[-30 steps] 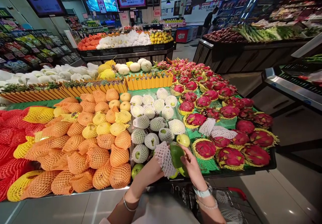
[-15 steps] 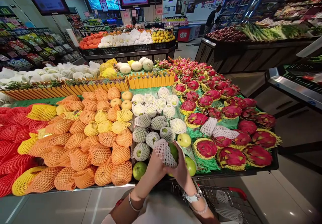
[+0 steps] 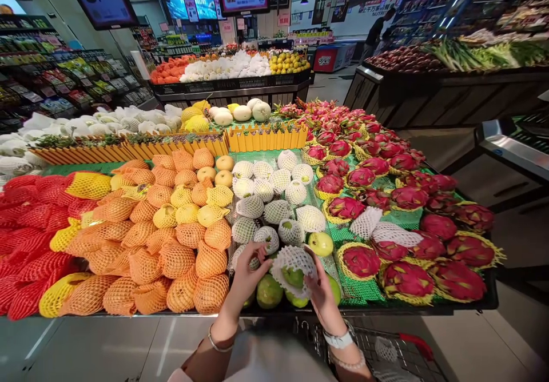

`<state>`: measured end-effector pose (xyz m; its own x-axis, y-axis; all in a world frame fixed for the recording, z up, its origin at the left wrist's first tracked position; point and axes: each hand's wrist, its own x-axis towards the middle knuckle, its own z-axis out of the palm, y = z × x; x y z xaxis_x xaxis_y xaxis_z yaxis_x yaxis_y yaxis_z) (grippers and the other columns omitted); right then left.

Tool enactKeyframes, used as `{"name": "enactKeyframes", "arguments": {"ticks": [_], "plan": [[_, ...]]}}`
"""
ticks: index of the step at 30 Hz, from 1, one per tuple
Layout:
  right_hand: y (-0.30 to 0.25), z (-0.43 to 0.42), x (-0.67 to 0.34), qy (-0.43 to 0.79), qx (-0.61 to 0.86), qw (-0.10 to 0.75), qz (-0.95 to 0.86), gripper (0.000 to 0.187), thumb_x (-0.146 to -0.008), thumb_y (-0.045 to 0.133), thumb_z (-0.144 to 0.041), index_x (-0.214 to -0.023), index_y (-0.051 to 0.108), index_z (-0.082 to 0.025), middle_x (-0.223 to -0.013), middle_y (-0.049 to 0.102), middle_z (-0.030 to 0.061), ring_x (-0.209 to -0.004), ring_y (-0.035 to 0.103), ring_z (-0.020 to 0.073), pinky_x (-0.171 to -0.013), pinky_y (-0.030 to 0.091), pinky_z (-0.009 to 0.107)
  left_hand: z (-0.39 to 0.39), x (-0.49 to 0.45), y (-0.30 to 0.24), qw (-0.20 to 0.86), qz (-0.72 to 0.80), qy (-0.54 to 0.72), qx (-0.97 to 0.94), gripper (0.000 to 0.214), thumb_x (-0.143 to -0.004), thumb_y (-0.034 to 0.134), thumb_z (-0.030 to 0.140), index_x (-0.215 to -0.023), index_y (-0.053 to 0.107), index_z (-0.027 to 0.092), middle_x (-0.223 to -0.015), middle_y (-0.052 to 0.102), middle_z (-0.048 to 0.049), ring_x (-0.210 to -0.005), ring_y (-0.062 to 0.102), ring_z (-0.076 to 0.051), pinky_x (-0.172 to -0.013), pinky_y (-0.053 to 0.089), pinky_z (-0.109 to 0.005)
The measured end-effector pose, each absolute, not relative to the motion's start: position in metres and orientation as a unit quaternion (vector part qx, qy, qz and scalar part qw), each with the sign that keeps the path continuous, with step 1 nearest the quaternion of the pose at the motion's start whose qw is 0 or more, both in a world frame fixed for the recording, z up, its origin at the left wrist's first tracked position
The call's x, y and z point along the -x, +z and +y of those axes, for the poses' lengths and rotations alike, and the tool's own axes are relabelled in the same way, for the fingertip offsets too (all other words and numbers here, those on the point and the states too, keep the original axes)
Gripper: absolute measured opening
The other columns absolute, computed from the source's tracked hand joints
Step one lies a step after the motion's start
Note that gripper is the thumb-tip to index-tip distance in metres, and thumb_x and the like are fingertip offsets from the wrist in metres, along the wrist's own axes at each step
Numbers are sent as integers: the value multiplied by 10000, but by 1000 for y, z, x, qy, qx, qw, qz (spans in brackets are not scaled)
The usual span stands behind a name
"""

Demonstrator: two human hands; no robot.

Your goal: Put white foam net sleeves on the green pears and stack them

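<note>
A round green fruit (image 3: pixel 293 277), partly wrapped in a white foam net sleeve (image 3: pixel 295 258), rests in my right hand (image 3: pixel 322 290), whose fingers curl round its right side. My left hand (image 3: pixel 245 279) is at the sleeve's left edge with thumb and forefinger apart; whether the thumb touches the net I cannot tell. Just below the sleeve lies a bare green fruit (image 3: pixel 269 291) on the stand. Behind my hands, several pale green fruits in white nets (image 3: pixel 290 231) sit in rows, with an unwrapped yellow-green fruit (image 3: pixel 321 244) beside them.
Orange-netted fruits (image 3: pixel 176 259) fill the stand to the left, red-netted ones (image 3: pixel 36 256) beyond. Dragon fruits (image 3: pixel 361 259) cover the right side, with loose foam nets (image 3: pixel 395 235) among them. A shopping cart (image 3: pixel 394 347) stands below the front edge. A person (image 3: pixel 377 33) is far back.
My left hand has come off the netted fruit and moved left. The fruit now sits in my right hand with the net's opening showing. The view has shifted slightly.
</note>
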<state>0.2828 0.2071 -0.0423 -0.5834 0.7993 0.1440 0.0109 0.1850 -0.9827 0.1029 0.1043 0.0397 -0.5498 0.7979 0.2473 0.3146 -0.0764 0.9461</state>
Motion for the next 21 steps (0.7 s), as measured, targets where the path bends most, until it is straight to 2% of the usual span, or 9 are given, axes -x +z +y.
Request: {"name": "enactKeyframes", "arguments": {"ticks": [3,6,10,13,17,21], "plan": [[-44,206,-280,617,285,349,-644,669,-924,486,-599,-1493,360,-271,-1591,389,107,-1488,326,318,-1206,323,536,106,-106,32,208,653,554,-472,360,-883,676,407,-1195,660,229,-1045,647,-72,-891,607,-200,-839,510,-330],[-50,205,-277,624,279,359,-635,724,-885,499,-665,-1473,373,-261,-1583,394,126,-1487,321,334,-1203,316,547,106,-108,35,227,653,520,-501,310,-906,648,400,-1167,673,234,-1100,661,-85,-965,609,-217,-862,497,-329],[-49,201,-273,652,277,363,-605,682,-890,406,-711,-1395,442,-255,-1435,552,147,-1341,530,333,-1095,469,517,108,-109,38,244,665,518,-480,251,-955,554,409,-989,701,207,-979,675,-75,-925,624,-222,-802,485,-311],[-38,196,-273,700,257,345,-570,588,-875,471,-690,-1274,547,-264,-1274,662,122,-1206,634,318,-1029,525,483,112,-112,37,246,687,512,-453,285,-967,501,428,-852,627,199,-816,626,-37,-777,597,-199,-697,455,-291],[-25,188,-274,760,253,317,-508,524,-805,621,-663,-1160,647,-277,-1222,708,91,-1180,645,314,-1038,516,476,118,-114,37,260,716,470,-446,285,-996,401,413,-811,511,226,-702,519,11,-650,510,-175,-617,396,-276],[-30,183,-278,825,293,300,-379,572,-730,677,-704,-1144,711,-310,-1177,749,68,-1215,628,319,-1050,506,493,118,-113,39,292,714,430,-469,264,-1007,366,398,-874,518,229,-751,526,4,-661,505,-175,-634,397,-279]]}}
